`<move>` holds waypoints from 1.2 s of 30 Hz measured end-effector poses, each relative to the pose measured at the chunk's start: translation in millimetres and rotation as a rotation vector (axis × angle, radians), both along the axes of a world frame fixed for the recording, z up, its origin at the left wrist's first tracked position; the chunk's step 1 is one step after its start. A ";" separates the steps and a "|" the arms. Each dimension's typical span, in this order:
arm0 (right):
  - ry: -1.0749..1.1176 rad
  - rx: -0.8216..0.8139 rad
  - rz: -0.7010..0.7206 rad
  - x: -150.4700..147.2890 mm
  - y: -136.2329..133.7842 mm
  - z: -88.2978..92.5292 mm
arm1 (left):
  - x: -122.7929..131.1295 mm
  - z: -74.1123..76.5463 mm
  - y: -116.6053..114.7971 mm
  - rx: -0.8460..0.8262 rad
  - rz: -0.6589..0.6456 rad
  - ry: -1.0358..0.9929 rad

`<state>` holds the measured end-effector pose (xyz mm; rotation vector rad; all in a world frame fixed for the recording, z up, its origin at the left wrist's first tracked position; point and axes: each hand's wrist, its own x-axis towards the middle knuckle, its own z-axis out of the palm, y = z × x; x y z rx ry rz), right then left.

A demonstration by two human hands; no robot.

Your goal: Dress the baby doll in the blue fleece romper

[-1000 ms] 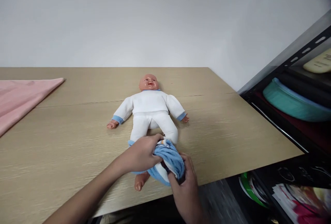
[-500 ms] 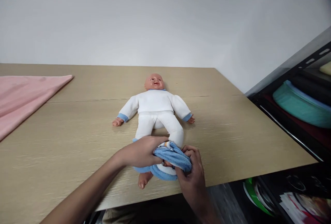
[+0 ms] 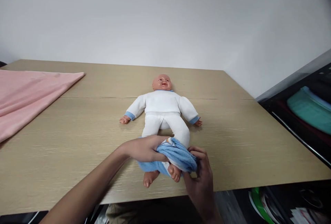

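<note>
A baby doll (image 3: 162, 101) in a white top with blue cuffs lies on its back, feet toward me. Blue terry pants (image 3: 178, 155) are bunched around both its lower legs. Both doll feet stick out below the cloth, one of them (image 3: 174, 173) between my hands. My left hand (image 3: 147, 149) grips the bunched cloth from the left, thumb over its near side. On the other side, my right hand (image 3: 201, 172) pinches the edge of the pants, its thumb beneath the cloth beside the foot.
The doll lies near the front edge of a wooden table (image 3: 240, 141). A pink cloth (image 3: 31, 96) spreads over the table's left side. At the right stands a black shelf with a teal item (image 3: 310, 108), and a green-rimmed round object (image 3: 260, 203) is lower down.
The doll's foot on the right has come out through the pants' leg opening and now shows its toes. My hands still hold the cloth. The view has shifted slightly left.
</note>
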<state>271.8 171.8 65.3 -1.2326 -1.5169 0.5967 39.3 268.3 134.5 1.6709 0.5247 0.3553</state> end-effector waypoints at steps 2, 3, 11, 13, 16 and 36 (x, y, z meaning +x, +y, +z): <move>0.091 -0.091 0.027 7.6 13.0 0.0 | -1.0 -0.7 0.8 0.013 0.000 0.008; 0.154 -0.160 0.052 11.4 19.4 0.5 | -1.3 -0.7 1.2 0.040 0.009 0.015; 0.519 -0.569 0.436 37.9 46.7 1.1 | 2.7 2.9 4.0 0.373 0.159 0.073; 0.556 -0.602 0.472 43.3 48.6 3.6 | 5.6 2.8 3.6 0.336 0.215 0.060; 0.462 -0.582 0.411 49.3 50.9 9.8 | 8.6 1.3 2.7 0.261 0.268 0.017; -0.033 -0.208 0.364 57.7 102.7 20.1 | -30.9 27.6 -21.8 0.313 0.370 0.508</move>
